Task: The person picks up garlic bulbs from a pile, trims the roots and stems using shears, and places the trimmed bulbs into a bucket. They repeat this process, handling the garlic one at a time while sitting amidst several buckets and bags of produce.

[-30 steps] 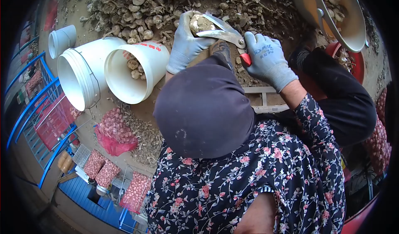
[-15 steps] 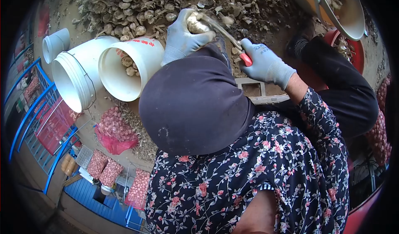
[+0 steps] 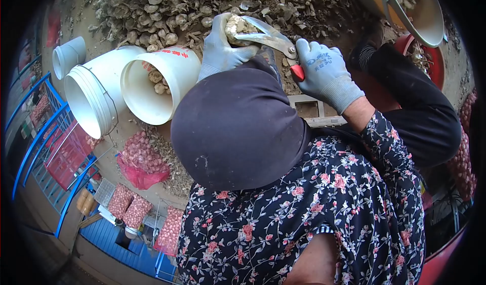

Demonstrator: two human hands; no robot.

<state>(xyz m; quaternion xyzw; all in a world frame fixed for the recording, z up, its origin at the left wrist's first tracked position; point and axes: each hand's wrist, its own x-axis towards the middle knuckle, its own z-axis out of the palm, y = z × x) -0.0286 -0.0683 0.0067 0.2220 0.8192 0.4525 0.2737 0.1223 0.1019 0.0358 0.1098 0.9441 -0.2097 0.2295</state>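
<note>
Two gloved hands of mine sit to the right of the lettered bucket (image 3: 179,72). The left hand (image 3: 223,50), just beside that bucket, curls round a bulb (image 3: 232,28). The right hand (image 3: 322,68), farther right of the bucket, is closed on the red handle (image 3: 297,72) of the shears (image 3: 279,42), whose blades stand parted at the bulb. A few heads (image 3: 158,81) lie inside the bucket, and a garlic heap (image 3: 157,14) spreads beyond it. Just left of it stands a white pail (image 3: 114,62), and behind it rests a mesh sack (image 3: 143,153)
</note>
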